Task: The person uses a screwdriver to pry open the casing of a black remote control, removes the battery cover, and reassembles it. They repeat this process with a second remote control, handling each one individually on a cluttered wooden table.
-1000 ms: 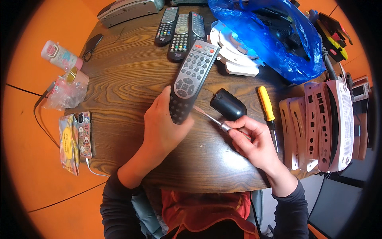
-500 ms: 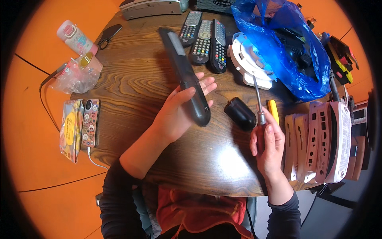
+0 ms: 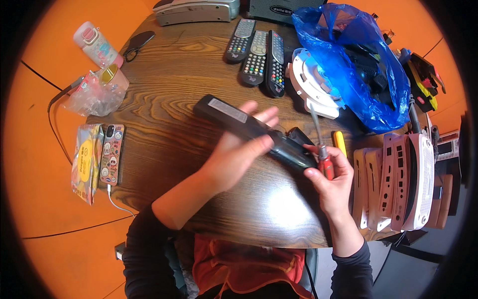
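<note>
1. Through the head camera, I see the left hand [image 3: 231, 157] at the centre of the frame, gripping a black remote control [image 3: 249, 128] around its middle.
2. The thumb lies across the upward face of the remote, and the palm and fingers are under it; some fingertips spread out beyond its far edge.
3. The remote slants from the centre-left down toward the right, with its back turned up to me. A pale label [image 3: 227, 110] sits on the end to the upper left of my grip; the glossy rounded end extends to the lower right of the thumb.
4. That rounded end reaches the right hand [image 3: 337, 183], right of centre. I cannot tell whether the right thumb touches it or is just beside it.
5. The right hand has its fingers closed around the red handle of a screwdriver [image 3: 322, 151], whose slightly blurred shaft points up the frame.
6. Behind the remote's lower part I make out a black rounded piece [image 3: 300, 134], partly covered. A yellow handle [image 3: 340, 143] shows just beyond the right fingers.
7. On the wooden table [image 3: 164, 84], three more remotes [image 3: 254, 58] lie at upper centre, near a white round device [image 3: 313, 79] and a blue bag [image 3: 366, 102] at upper right.
</note>
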Action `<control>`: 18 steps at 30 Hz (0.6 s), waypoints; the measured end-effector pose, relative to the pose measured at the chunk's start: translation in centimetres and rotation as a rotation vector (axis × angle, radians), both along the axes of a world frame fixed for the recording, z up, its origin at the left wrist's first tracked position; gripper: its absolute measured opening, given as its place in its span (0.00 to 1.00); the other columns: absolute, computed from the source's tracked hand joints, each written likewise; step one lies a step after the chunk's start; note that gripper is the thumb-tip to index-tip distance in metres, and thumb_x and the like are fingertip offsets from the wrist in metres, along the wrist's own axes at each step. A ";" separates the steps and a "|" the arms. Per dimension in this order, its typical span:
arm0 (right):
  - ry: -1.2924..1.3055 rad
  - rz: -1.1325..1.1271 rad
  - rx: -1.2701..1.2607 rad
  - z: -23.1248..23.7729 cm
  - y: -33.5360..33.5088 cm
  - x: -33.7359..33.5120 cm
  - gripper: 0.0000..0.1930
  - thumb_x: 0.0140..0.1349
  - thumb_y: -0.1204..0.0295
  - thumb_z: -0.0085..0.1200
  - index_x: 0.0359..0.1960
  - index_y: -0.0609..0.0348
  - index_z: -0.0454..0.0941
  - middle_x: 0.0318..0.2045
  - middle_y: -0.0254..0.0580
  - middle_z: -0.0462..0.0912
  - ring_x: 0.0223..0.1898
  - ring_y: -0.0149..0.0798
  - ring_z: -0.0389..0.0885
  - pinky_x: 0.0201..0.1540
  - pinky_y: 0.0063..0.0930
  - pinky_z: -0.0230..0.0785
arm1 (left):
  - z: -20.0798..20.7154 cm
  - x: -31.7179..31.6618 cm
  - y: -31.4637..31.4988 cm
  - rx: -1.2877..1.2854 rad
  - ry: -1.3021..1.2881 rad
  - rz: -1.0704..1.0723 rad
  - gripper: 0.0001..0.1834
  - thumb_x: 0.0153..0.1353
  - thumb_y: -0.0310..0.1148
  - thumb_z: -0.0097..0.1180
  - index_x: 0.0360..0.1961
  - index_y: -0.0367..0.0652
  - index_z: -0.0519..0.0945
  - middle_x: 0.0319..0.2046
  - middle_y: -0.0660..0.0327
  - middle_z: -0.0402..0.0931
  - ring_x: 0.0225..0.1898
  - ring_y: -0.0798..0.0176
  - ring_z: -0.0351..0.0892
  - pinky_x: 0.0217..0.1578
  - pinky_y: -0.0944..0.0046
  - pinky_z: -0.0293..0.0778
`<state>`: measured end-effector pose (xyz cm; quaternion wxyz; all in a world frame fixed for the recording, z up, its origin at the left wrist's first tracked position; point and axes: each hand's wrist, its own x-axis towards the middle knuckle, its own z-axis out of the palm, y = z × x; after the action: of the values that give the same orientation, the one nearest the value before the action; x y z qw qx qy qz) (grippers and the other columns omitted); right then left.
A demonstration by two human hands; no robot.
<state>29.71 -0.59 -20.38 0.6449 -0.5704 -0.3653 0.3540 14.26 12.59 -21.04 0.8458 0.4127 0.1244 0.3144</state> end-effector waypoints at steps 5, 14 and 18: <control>0.041 -0.007 -0.051 0.4 -0.1 0.5 0.22 0.45 0.79 0.65 0.42 0.62 0.70 0.42 0.45 0.78 0.45 0.32 0.74 0.52 0.26 0.63 | 0.2 -0.4 0.8 -0.088 -0.104 0.060 0.31 0.61 0.29 0.47 0.62 0.47 0.48 0.62 0.41 0.48 0.64 0.43 0.49 0.58 0.42 0.56; 0.134 0.089 -0.019 0.0 -0.3 -0.1 0.24 0.45 0.79 0.65 0.44 0.63 0.68 0.40 0.46 0.79 0.43 0.32 0.77 0.49 0.24 0.66 | -0.4 -0.6 2.0 -0.185 -0.277 0.127 0.27 0.54 0.30 0.56 0.54 0.48 0.60 0.52 0.54 0.63 0.58 0.52 0.60 0.58 0.35 0.53; 0.100 0.089 -0.035 0.1 -0.5 -0.4 0.19 0.50 0.79 0.60 0.43 0.63 0.68 0.39 0.46 0.79 0.43 0.32 0.77 0.48 0.23 0.67 | -0.4 -1.0 2.5 -0.275 -0.238 0.128 0.22 0.52 0.27 0.56 0.47 0.47 0.63 0.36 0.63 0.67 0.45 0.62 0.68 0.59 0.39 0.54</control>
<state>29.29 -1.04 -20.26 0.6360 -0.5462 -0.3516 0.4167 13.26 15.10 -21.42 0.8813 0.2443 0.0912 0.3940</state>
